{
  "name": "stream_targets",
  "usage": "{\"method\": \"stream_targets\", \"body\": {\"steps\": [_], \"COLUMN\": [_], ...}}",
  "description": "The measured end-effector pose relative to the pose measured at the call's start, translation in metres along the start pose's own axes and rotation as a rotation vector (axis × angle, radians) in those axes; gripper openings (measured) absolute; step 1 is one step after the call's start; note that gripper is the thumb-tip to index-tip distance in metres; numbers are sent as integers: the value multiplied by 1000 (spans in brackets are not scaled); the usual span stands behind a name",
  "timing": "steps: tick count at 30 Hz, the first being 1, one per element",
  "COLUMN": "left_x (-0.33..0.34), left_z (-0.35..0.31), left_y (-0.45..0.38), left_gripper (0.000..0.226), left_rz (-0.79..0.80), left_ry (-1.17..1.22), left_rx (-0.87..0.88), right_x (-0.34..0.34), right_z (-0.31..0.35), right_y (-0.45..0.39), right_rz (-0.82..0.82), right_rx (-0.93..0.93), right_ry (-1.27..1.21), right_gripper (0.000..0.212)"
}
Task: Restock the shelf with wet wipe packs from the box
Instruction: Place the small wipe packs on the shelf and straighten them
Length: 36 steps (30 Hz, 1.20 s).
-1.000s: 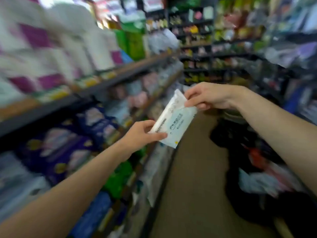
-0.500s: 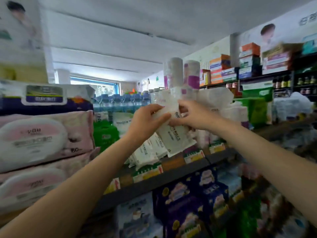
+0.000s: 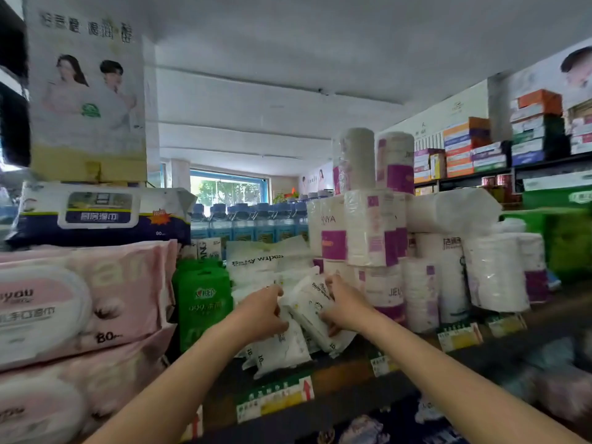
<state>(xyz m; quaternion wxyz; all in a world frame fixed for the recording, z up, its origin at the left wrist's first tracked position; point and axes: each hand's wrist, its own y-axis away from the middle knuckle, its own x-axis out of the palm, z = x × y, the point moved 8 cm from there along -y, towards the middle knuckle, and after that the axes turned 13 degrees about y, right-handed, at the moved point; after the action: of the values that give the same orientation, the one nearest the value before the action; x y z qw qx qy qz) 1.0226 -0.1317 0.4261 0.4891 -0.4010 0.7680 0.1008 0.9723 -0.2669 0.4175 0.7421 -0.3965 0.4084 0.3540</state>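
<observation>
A white wet wipe pack (image 3: 311, 303) printed "Baby wipes" stands tilted among several like packs (image 3: 282, 346) on the top shelf (image 3: 339, 373). My left hand (image 3: 262, 310) grips its left edge with curled fingers. My right hand (image 3: 344, 304) holds its right side, thumb on the front. More white baby wipe packs (image 3: 256, 261) lie stacked behind. The box is out of view.
Big pink wipe packs (image 3: 80, 302) pile up at the left with a blue-white pack (image 3: 99, 214) on top. A green pack (image 3: 203, 302) stands left of the wipes. Tissue rolls (image 3: 368, 229) tower at the right. Price tags (image 3: 275, 397) line the shelf edge.
The view swung from the aisle up to the top shelf. Both hands carried the pack from mid-air down into the row of white packs on the shelf.
</observation>
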Motion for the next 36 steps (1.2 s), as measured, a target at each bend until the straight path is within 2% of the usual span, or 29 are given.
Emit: {"method": "stream_targets", "body": {"steps": [3,6,8,11,15,18,20,23,27,31,34,36], "left_x": [-13,-23,-16,10,14,19,40,88,180,289,378,435], "left_z": [-3,-17,-22,-21,-34,-55,-85,-158,-267,-337,-377,-400], "left_y": [4,12,12,13,18,30,43,75,169,303,401,459], "left_gripper": [57,36,24,28,43,40,38,34,31,32,35,36], "left_rz": [-160,-270,-194,0,-83,-169,-146,-37,215,512,734,866], "left_ry": [-61,-92,-95,-159,-169,-74,12,110,229,225,188,134], "left_rx": [59,165,168,88,89,108,209,456,805,1028,1160,1208], "right_x": [-7,-12,-23,-40,-65,-85,-96,-109,-121,-99,-67,-44], "right_z": [8,15,18,13,-12,-36,-56,-100,-179,-264,-320,-344], "right_y": [5,18,34,69,121,165,197,256,381,555,704,799], "right_rz": [-65,-35,-66,-98,-112,-151,-155,-58,60,148,175,159], "right_rx": [-42,-50,-74,-87,-20,75,150,306,551,898,1178,1363], "right_ry": [92,134,149,226,271,267,296,395,407,293,204,65], "right_gripper": [68,72,62,53,42,34,31,35,30,32,12,9]}}
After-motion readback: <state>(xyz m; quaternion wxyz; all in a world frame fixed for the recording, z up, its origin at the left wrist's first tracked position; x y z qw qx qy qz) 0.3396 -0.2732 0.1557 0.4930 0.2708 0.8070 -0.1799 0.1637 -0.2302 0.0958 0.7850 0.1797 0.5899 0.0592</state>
